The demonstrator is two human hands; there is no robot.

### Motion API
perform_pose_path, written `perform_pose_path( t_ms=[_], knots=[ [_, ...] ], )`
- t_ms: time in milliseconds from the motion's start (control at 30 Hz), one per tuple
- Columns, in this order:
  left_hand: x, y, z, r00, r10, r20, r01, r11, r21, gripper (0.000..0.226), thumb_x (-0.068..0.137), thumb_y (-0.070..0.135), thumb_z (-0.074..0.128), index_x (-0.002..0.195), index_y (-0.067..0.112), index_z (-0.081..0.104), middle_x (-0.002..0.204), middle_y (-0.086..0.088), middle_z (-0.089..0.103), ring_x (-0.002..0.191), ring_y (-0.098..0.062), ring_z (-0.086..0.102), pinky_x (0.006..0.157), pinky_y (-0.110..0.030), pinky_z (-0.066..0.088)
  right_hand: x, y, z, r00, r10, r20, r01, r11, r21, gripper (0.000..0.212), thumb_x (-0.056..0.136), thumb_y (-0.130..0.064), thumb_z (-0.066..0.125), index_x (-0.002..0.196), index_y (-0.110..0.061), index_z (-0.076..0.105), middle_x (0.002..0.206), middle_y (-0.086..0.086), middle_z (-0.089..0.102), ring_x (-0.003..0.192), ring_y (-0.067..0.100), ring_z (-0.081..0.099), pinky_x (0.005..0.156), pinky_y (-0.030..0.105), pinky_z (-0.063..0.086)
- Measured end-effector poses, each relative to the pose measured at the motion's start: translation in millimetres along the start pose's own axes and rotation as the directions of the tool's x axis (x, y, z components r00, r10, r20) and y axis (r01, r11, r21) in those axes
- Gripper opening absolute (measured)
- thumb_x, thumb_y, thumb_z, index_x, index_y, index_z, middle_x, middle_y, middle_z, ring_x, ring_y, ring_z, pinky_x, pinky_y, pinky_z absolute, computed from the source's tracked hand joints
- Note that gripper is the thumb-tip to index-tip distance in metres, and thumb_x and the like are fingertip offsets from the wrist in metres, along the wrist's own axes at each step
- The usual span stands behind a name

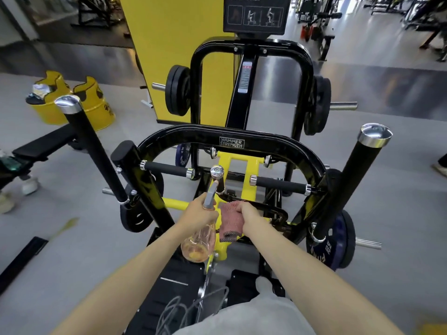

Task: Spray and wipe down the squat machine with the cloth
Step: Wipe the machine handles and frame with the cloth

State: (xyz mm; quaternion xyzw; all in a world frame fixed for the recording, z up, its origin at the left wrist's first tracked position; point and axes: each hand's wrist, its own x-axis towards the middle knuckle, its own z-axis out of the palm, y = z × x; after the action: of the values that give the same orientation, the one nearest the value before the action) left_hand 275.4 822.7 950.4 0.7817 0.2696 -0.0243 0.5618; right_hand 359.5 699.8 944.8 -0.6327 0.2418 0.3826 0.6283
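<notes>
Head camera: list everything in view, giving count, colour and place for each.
squat machine: one, black and yellow, centre
cloth: one, pink, on the machine's lower frame under the right hand
spray bottle: one, clear pinkish with a grey head, in the left hand
upright posts: two, black with chrome caps, either side of the machine
weight plates: several, black and blue, on the machine's side pegs
placard: one, black, top centre
drums: two, yellow, far left on the floor
bench: one, black, left edge
left hand: one, grips the spray bottle
right hand: one, holds the cloth
</notes>
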Motion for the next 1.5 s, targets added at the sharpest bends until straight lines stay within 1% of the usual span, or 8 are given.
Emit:
perform_pose_path(
  t_ms=[233, 367, 667, 833, 1000, 1167, 1300, 1500],
  knots=[
    [6, -25, 12, 0.993, -0.073, 0.089, 0.071, 0.997, 0.024, 0.025, 0.076, -0.001, 0.057, 0.096, 0.012, 0.049, 0.069, 0.0, 0.043, 0.061, -0.018, 0.039, 0.055, -0.027, 0.036, 6, 2, -17, 0.998, -0.007, -0.056, 0.008, 1.0, 0.006, 0.015, 0.091, 0.001, 0.044, 0.104, -0.001, 0.049, 0.077, 0.011, 0.05, 0.065, 0.024, 0.048, 0.076, 0.034, 0.04],
    [16, -41, 22, 0.988, -0.141, 0.054, 0.133, 0.982, 0.136, 0.034, 0.058, 0.023, 0.06, 0.09, 0.014, 0.05, 0.069, 0.0, 0.048, 0.062, -0.02, 0.044, 0.06, -0.035, 0.039, 9, 10, -31, 0.996, -0.003, -0.089, 0.007, 0.999, 0.047, 0.022, 0.091, 0.002, 0.043, 0.109, -0.003, 0.054, 0.083, 0.012, 0.053, 0.074, 0.027, 0.052, 0.079, 0.036, 0.043],
    [31, -44, 47, 0.981, -0.19, 0.026, 0.17, 0.923, 0.345, 0.04, 0.065, 0.031, 0.058, 0.104, 0.02, 0.055, 0.09, -0.004, 0.064, 0.082, -0.027, 0.062, 0.072, -0.034, 0.045, 24, 24, -51, 0.986, 0.102, -0.129, -0.091, 0.992, 0.089, 0.017, 0.091, 0.0, 0.043, 0.077, -0.008, 0.048, 0.084, 0.013, 0.053, 0.096, 0.032, 0.053, 0.099, 0.051, 0.044],
    [36, -47, 56, 0.973, -0.214, 0.088, 0.168, 0.914, 0.37, 0.045, 0.064, 0.031, 0.058, 0.107, 0.016, 0.052, 0.092, -0.005, 0.065, 0.078, -0.026, 0.061, 0.072, -0.036, 0.046, 29, 29, -60, 0.982, 0.113, -0.15, -0.094, 0.987, 0.127, 0.007, 0.089, 0.001, 0.045, 0.09, -0.003, 0.05, 0.094, 0.016, 0.057, 0.1, 0.034, 0.056, 0.097, 0.05, 0.047],
    [40, -34, 81, 0.943, -0.227, 0.242, 0.115, 0.909, 0.401, 0.034, 0.066, 0.035, 0.059, 0.094, 0.019, 0.049, 0.082, -0.002, 0.057, 0.077, -0.025, 0.056, 0.068, -0.037, 0.041, 36, 32, -79, 0.976, 0.102, -0.191, -0.074, 0.986, 0.147, 0.033, 0.085, -0.001, 0.049, 0.117, -0.003, 0.054, 0.118, 0.019, 0.058, 0.111, 0.038, 0.056, 0.098, 0.052, 0.046],
    [62, -30, 123, 0.906, -0.209, 0.368, 0.016, 0.886, 0.463, 0.027, 0.075, 0.044, 0.059, 0.096, 0.029, 0.051, 0.099, -0.003, 0.064, 0.091, -0.026, 0.061, 0.075, -0.036, 0.045, 52, 33, -110, 0.954, 0.096, -0.283, -0.048, 0.984, 0.171, 0.024, 0.083, -0.001, 0.05, 0.105, -0.003, 0.06, 0.116, 0.018, 0.06, 0.108, 0.036, 0.058, 0.097, 0.051, 0.047],
    [69, -17, 158, 0.907, -0.186, 0.379, -0.008, 0.89, 0.455, 0.037, 0.065, 0.043, 0.06, 0.095, 0.023, 0.053, 0.087, 0.0, 0.063, 0.08, -0.023, 0.061, 0.071, -0.033, 0.048, 115, 57, -147, 0.925, 0.149, -0.35, -0.081, 0.976, 0.202, 0.046, 0.078, -0.008, 0.056, 0.123, 0.001, 0.055, 0.118, 0.019, 0.061, 0.106, 0.036, 0.06, 0.095, 0.049, 0.049],
    [69, -13, 175, 0.913, -0.173, 0.369, -0.04, 0.863, 0.503, 0.036, 0.076, 0.05, 0.048, 0.099, 0.022, 0.05, 0.088, 0.0, 0.061, 0.086, -0.025, 0.058, 0.072, -0.032, 0.044, 68, 45, -146, 0.914, 0.208, -0.348, -0.092, 0.943, 0.321, 0.038, 0.092, -0.009, 0.05, 0.128, 0.002, 0.05, 0.126, 0.019, 0.058, 0.114, 0.035, 0.057, 0.094, 0.041, 0.049]
  ],
)
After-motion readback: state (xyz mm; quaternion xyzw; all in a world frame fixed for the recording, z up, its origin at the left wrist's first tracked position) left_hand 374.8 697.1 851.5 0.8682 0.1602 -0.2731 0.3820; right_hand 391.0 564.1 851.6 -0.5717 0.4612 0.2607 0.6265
